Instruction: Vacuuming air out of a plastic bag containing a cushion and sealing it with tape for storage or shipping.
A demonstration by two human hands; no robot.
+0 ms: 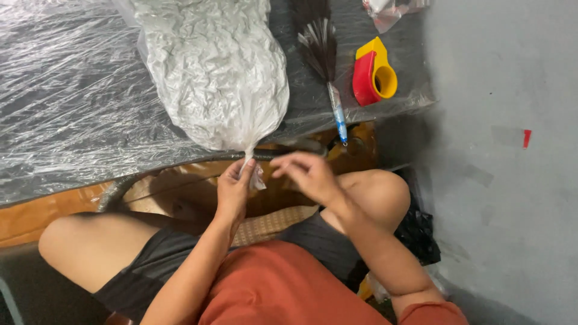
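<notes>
Full white bag (neck twisted)

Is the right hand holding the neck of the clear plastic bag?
No, the left hand pinches the twisted neck of the bag; the right hand hovers beside it, apart.

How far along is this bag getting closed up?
Done: the white plastic bag is filled and its neck gathered into a twist. In hand: the left hand pinches that twisted neck, while the right hand hovers beside it, holding nothing visible. Left: no knot or tie shows yet.
</notes>
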